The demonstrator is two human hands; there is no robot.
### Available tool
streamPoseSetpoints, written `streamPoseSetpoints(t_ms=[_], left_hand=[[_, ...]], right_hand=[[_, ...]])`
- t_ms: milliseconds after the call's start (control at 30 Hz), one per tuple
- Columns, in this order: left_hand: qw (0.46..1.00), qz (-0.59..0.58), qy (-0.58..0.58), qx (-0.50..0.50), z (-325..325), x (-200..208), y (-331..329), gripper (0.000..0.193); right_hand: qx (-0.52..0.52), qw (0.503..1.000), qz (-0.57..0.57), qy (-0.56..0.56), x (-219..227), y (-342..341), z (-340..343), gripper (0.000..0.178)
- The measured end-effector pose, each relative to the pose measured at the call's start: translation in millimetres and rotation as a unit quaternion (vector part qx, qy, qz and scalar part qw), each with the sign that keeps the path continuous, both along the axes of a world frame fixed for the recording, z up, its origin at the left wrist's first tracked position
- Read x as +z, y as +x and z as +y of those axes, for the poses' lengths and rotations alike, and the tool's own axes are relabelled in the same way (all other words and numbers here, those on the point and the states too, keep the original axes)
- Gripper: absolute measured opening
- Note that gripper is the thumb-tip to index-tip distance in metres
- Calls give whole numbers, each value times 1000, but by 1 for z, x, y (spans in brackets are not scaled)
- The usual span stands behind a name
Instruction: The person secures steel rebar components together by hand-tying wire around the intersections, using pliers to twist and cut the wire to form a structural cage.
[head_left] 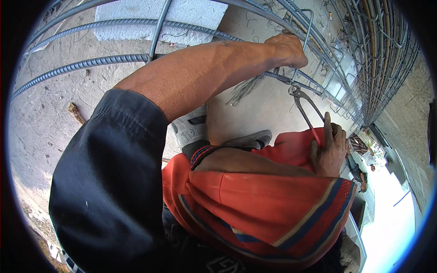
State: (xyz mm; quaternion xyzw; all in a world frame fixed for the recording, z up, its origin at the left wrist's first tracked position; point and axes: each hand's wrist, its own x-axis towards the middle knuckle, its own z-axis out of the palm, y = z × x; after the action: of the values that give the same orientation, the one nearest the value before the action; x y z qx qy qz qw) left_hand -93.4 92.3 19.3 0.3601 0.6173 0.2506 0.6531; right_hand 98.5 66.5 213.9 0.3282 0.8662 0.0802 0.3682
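My left arm, in a black sleeve, reaches across to the rebar frame (114,60). My left hand (287,49) is closed, its back toward me and its fingers curled under beside a stirrup. A bundle of thin tie wires (247,88) sticks out below the forearm, its upper end running under that hand. At the right, my right hand (331,152) is closed round the red handles of end-cutting pincers (304,103), one finger stretched along a handle. Their jaws are at the bar joint just below my left hand. Red striped clothing (255,200) hides the right forearm.
Dense rebar cages (378,50) stand at the upper right. A pale block (132,20) lies behind the long bars. Wire scraps litter the concrete floor. A grey shoe (190,128) and a darker shoe (255,139) are below my left arm. People (359,175) are farther off at right.
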Motion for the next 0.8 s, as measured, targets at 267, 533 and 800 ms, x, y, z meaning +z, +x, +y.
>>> streamPoseSetpoints(t_ms=[267, 533, 800], left_hand=[[1000, -21, 15, -8, 12, 11, 4, 41], [1000, -7, 1, 0, 4, 3, 1, 40], [1000, -4, 1, -3, 0, 2, -1, 42]], right_hand=[[-49, 995, -72, 54, 9, 1, -4, 69], [3, 996, 0, 86, -4, -1, -15, 67], [90, 993, -25, 77, -7, -3, -7, 57]])
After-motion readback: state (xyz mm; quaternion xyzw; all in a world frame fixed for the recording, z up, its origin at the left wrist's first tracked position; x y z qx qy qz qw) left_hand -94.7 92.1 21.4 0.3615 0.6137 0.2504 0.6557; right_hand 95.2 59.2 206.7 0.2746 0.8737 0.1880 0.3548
